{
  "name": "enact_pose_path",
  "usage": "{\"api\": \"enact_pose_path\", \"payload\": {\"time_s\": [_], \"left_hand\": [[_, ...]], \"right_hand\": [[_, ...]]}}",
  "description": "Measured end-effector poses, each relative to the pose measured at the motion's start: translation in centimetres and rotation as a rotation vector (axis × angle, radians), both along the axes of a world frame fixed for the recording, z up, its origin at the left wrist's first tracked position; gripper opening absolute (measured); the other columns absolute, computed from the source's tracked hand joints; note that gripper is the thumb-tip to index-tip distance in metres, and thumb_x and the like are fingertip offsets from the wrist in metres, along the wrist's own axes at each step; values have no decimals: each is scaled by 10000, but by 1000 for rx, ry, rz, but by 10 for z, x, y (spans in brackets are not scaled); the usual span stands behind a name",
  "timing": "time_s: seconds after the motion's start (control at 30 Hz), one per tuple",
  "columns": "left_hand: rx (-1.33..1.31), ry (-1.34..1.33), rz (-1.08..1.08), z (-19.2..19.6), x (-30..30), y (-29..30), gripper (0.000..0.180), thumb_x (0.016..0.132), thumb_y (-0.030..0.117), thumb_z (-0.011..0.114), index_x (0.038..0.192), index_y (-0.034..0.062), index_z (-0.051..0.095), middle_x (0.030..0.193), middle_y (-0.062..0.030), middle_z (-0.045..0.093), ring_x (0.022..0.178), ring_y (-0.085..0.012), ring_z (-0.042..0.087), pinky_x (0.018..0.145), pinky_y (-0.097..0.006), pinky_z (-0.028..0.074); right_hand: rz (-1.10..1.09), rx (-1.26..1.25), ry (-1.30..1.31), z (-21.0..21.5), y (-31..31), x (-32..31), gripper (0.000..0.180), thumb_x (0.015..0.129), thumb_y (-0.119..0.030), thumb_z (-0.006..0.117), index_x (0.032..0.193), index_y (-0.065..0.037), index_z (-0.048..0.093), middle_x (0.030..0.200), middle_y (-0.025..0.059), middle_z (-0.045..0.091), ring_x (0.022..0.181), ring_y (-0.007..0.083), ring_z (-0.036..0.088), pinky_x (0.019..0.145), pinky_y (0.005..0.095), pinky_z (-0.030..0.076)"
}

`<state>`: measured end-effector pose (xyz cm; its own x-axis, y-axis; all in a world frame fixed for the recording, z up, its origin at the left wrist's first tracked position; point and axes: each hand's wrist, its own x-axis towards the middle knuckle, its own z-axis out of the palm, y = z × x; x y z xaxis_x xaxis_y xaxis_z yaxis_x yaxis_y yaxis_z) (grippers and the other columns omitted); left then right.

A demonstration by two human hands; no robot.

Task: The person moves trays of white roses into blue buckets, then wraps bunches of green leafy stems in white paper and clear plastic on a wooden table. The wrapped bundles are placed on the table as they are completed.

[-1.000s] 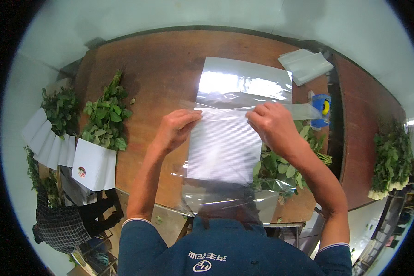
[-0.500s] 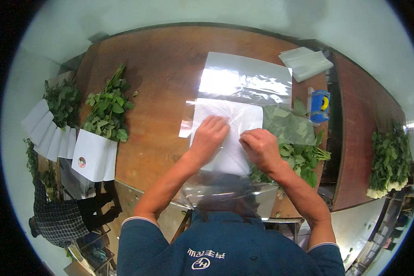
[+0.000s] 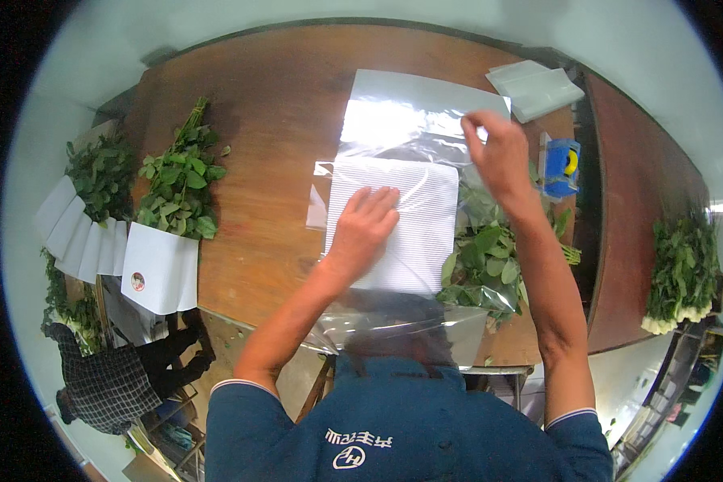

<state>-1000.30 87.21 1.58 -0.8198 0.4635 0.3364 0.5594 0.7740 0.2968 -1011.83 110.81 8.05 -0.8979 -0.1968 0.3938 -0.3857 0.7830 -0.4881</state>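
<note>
My left hand (image 3: pixel 365 231) lies with its fingers stretched out on a white sheet with fine stripes (image 3: pixel 414 217), pressing it from above. Clear plastic film (image 3: pixel 426 87) spreads beneath and past the sheet, shining at its far end and hanging over the table's near edge. My right hand (image 3: pixel 500 157) is above the film's far right part, fingers curled and thumb drawn in. What it pinches, if anything, I cannot make out. Leafy green stems (image 3: pixel 486 249) stick out from the sheet's right side, partly behind my right forearm.
A blue tape dispenser (image 3: pixel 561 167) stands at the right, below stacked clear sleeves (image 3: pixel 534 88). On the left lies a white-wrapped leafy bunch (image 3: pixel 161 265) beside several more wrapped bunches (image 3: pixel 76 225). Another bunch (image 3: pixel 683 273) rests far right. A person (image 3: pixel 108 381) bends at lower left.
My right hand has moved from the striped sheet away toward the film's far right corner. My left hand stays on the sheet, its fingers flatter. More of the leaves on the right shows uncovered.
</note>
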Motion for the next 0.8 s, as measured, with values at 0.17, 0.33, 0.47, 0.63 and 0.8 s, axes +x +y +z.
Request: {"api": "enact_pose_path", "payload": {"time_s": [0.17, 0.33, 0.47, 0.63, 0.8], "left_hand": [[47, -12, -4, -3, 1, -1, 140, 788, -23, 633, 925, 7, 624, 1299, -159, 678, 1255, -309, 626, 1100, -499, 449], [38, -50, 4, 2, 0, -3, 120, 801, -6, 618, 920, 6, 618, 1264, -155, 690, 1226, -310, 641, 1093, -496, 456], [-24, -147, -53, 14, -5, -4, 361, 869, 177, 750, 1173, 14, 643, 1373, -189, 629, 1318, -346, 579, 1155, -503, 405], [-87, -315, -38, 22, 5, -1, 754, 826, 414, 813, 1434, 58, 543, 1507, -190, 513, 1456, -340, 426, 1240, -497, 278], [-194, -243, -70, 17, 10, 5, 716, 867, 402, 771, 1454, 63, 539, 1567, -134, 474, 1505, -307, 362, 1266, -501, 210]], "right_hand": [[454, -46, -36, 19, -16, 51, 401, 840, -125, 813, 1205, -15, 688, 1179, 169, 717, 1086, 343, 687, 948, 419, 550], [424, 172, -51, -28, -10, 99, 319, 800, -84, 771, 1105, -23, 701, 1106, 119, 724, 1011, 295, 681, 907, 415, 529], [414, 136, -46, -52, 4, 103, 227, 793, -10, 706, 1019, -18, 704, 1057, 97, 726, 945, 275, 676, 817, 406, 526], [422, 96, -23, -65, -4, 113, 290, 718, -14, 677, 1008, -2, 692, 1074, 85, 699, 921, 272, 650, 801, 396, 542], [399, 129, 28, -73, -16, 123, 123, 726, -73, 641, 836, -18, 637, 976, 99, 645, 868, 273, 601, 759, 394, 511]]}}
